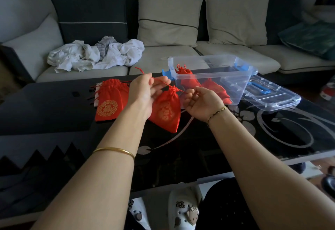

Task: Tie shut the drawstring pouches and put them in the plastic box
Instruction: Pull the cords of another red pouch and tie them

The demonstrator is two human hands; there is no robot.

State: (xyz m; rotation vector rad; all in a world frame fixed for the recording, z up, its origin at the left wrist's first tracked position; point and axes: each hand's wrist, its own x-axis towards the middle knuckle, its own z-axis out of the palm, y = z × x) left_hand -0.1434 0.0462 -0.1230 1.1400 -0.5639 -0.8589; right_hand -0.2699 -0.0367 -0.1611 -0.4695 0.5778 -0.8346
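A red drawstring pouch with a gold emblem hangs between my hands above the dark table, its neck gathered tight. My left hand pinches one red cord end pulled up and to the left. The other cord end is pinched in my right hand, just right of the neck. A stack of flat red pouches lies on the table to the left. The clear plastic box with blue latches stands behind my right hand and holds a few tied red pouches.
The box's clear lid lies on the table to the right of the box. A sofa with cushions and a heap of white cloth runs behind the black glass table. My slippered foot shows below the table's near edge.
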